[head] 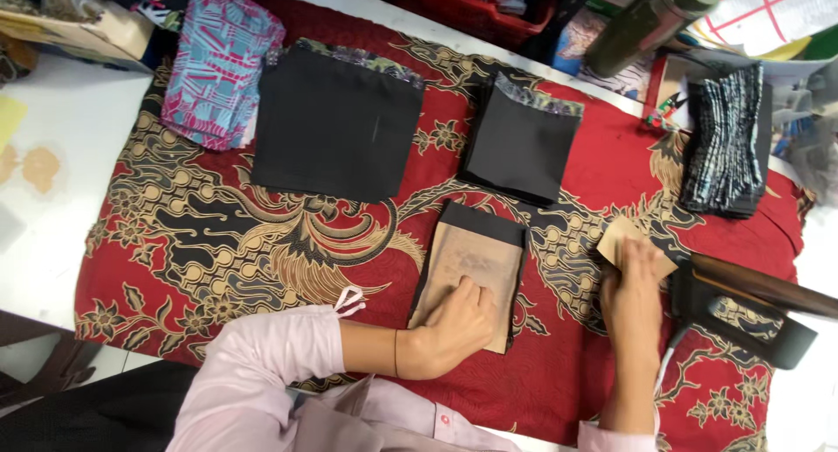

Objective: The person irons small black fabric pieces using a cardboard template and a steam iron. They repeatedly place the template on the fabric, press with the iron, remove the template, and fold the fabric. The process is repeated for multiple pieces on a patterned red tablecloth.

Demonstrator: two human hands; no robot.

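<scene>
Left hand (454, 325) flat, fingers together, pressing tan paper template (467, 273) onto black fabric piece (480, 221). Right hand (630, 295), at 3 o'clock, pinches small tan card (621, 236).

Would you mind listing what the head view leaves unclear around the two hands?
- Black fabric piece: mostly covered by the tan card template.
- Template's near end: hidden under the left hand.
- Small tan card: partly behind the right hand.
- Iron: handle cut off by the right edge.
</scene>
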